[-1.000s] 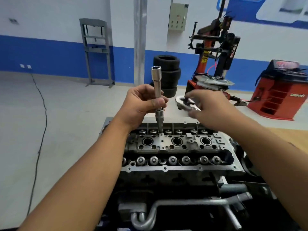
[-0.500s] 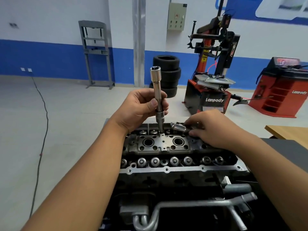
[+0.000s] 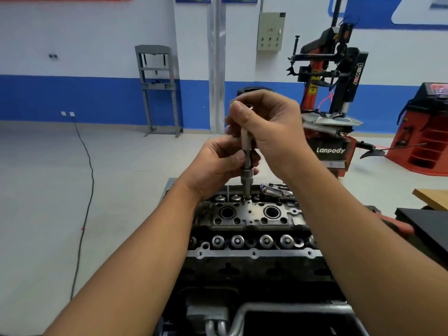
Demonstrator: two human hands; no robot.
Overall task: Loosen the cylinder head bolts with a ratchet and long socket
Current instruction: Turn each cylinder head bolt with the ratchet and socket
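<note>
The long socket (image 3: pixel 246 170) stands upright on a bolt at the far edge of the cylinder head (image 3: pixel 252 219). My left hand (image 3: pixel 218 163) pinches its lower shaft between thumb and fingers. My right hand (image 3: pixel 271 127) grips the socket's top end from above and hides it. The ratchet (image 3: pixel 275 190) lies on the far side of the head, just right of the socket, with no hand on it.
A tyre changer (image 3: pixel 332 112) and a red balancing machine (image 3: pixel 426 132) stand behind the engine. A grey press frame (image 3: pixel 157 88) is by the wall, a black cable (image 3: pixel 84 190) runs over the floor at left, and a wooden bench corner (image 3: pixel 431 197) is at right.
My right hand put the ratchet down on the cylinder head, then rose to grip the top of the socket. My left hand kept holding the socket upright.
</note>
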